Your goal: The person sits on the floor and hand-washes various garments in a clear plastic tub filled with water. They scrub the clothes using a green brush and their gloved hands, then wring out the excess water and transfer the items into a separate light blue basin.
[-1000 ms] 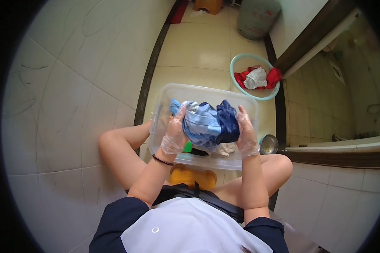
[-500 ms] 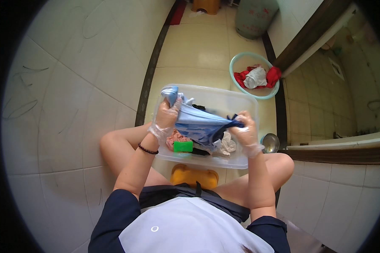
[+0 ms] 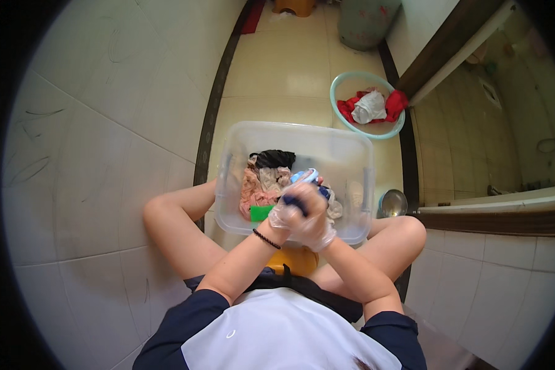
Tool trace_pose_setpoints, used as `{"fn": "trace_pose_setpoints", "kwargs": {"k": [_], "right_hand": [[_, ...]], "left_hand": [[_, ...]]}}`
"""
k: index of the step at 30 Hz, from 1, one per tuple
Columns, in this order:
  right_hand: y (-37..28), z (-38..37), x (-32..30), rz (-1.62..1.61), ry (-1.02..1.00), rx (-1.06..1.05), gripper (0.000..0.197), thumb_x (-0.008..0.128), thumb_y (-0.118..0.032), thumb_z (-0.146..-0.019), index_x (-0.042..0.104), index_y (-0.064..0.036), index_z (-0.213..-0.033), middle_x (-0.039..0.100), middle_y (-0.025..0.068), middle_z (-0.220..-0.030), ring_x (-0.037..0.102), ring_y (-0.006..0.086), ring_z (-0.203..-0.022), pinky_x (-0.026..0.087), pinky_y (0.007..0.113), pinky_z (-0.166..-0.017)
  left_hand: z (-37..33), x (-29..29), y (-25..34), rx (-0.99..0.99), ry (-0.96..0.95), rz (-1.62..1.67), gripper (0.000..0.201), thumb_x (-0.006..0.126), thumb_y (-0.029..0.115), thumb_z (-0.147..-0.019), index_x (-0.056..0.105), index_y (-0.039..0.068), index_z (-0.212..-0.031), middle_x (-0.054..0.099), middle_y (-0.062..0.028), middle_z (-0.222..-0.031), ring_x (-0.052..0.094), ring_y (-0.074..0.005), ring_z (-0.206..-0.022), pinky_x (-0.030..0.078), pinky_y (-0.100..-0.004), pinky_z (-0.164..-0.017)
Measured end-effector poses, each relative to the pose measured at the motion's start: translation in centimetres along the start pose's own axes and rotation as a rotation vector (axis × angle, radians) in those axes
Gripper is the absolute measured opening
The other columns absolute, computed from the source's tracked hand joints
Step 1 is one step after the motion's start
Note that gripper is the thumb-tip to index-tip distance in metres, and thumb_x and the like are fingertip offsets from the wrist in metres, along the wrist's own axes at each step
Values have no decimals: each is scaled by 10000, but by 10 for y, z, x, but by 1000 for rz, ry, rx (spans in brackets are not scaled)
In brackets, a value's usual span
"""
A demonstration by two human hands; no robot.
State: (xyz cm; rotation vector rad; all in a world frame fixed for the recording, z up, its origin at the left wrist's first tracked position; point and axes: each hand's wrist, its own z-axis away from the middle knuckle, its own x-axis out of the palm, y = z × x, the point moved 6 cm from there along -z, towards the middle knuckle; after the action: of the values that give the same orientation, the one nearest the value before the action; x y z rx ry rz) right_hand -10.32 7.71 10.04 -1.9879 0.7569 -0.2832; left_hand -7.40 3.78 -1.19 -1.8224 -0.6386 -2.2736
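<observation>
My left hand (image 3: 282,216) and my right hand (image 3: 312,217), both in clear plastic gloves, are pressed together above the near side of a clear plastic tub (image 3: 345,137). Bunched between them is a blue garment (image 3: 303,177), its light blue part poking out beyond the fingers and a navy part showing between the hands. Motion blurs the fingers a little. Pink clothes (image 3: 253,190) and a black cloth (image 3: 274,158) lie in the tub. A green block (image 3: 261,213) sits beside my left wrist, partly covered by it.
A pale green basin (image 3: 338,111) with red and white clothes stands beyond the tub to the right. Near my right knee is a metal bowl (image 3: 393,204). A yellow stool (image 3: 295,261) stands between my legs. Tiled wall runs along the left; a green cylinder (image 3: 367,24) stands far off.
My hands have come together from opposite sides of the tub and moved lower. The blue garment, stretched between them before, is now bunched up in both hands.
</observation>
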Motion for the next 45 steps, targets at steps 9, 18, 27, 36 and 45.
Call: {"fn": "trace_pose_setpoints", "kwargs": {"k": [9,18,27,36,45], "right_hand": [[38,-7,-22,452,2,-154,197,637,-79,-689,488,-93,-560,485,104,-540,493,250,-460,403,336,-429],[66,-8,-40,259,50,368,268,572,-292,-860,580,-26,-892,573,151,-808,571,320,-752,458,352,-675],[92,23,-44,709,-894,659,460,755,-365,-670,609,-29,-948,557,123,-949,556,267,-957,439,358,-832],[67,-20,-79,-897,97,764,238,658,-34,-745,560,-27,-962,554,169,-1156,546,271,-1086,488,411,-869],[88,-9,-62,-478,298,715,135,630,-89,-837,592,-56,-962,645,112,-928,601,156,-758,489,281,-669]], "left_hand": [[12,12,2,-36,654,-282,249,456,352,-941,494,194,-752,503,35,-660,493,-99,-601,425,-263,-551],[12,13,22,-74,451,-361,269,404,329,-963,546,109,-1020,615,-29,-928,609,-146,-834,525,-290,-711],[12,11,150,269,637,-1794,486,589,461,-848,560,13,-1033,630,-175,-971,627,-279,-876,517,-344,-672],[30,33,77,-560,-213,-1904,408,736,327,-734,625,23,-983,607,-141,-976,583,-215,-907,460,-304,-780],[18,22,43,-29,113,-283,450,633,335,-819,537,66,-1167,608,-83,-1052,585,-225,-992,473,-365,-887]]}}
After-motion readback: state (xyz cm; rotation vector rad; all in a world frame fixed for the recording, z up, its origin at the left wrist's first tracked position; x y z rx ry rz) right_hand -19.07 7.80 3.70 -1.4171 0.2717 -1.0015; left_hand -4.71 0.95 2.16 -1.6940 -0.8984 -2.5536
